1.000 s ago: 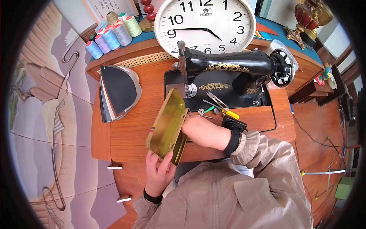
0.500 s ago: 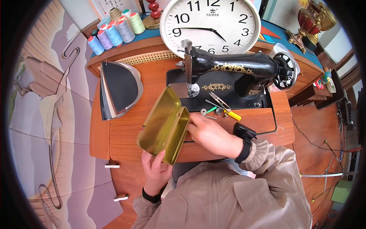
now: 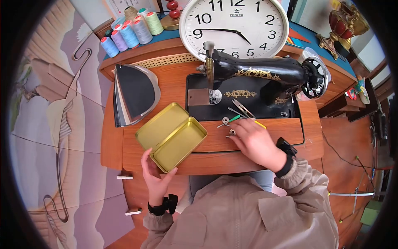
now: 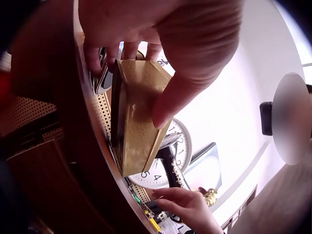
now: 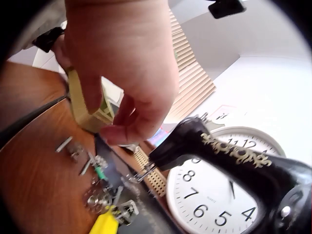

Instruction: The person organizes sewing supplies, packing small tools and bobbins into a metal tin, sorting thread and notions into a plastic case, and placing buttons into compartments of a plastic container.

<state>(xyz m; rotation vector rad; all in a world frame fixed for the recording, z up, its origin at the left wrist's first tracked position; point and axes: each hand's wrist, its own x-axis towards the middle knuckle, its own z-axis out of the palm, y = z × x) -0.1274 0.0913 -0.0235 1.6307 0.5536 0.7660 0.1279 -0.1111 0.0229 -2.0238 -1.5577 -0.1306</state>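
An open gold tin box (image 3: 176, 145) with a hinged lid (image 3: 161, 124) lies at the table's front left, its inside facing up. My left hand (image 3: 156, 178) grips its near corner; in the left wrist view the thumb (image 4: 170, 105) presses one side and the fingers the other. To the right, my right hand (image 3: 257, 141) hovers low over small tools, fingers loosely bent and thumb apart, holding nothing. Beside it are a bobbin case (image 3: 232, 132), a bobbin (image 3: 225, 120), a green-handled tool (image 3: 234, 118), metal thread snips (image 3: 243, 108) and a yellow handle (image 5: 105, 222).
A black sewing machine (image 3: 261, 68) with gold decoration stands behind the tools. A large wall clock (image 3: 234, 31) leans at the back. Thread spools (image 3: 130, 33) line the shelf at left, and a dark half-round stack of sheets (image 3: 137, 93) lies left of the tin.
The tin has come down from a tilted position and turned to lie flatter on the table. My right hand has moved from beside the tin rightward to over the small tools.
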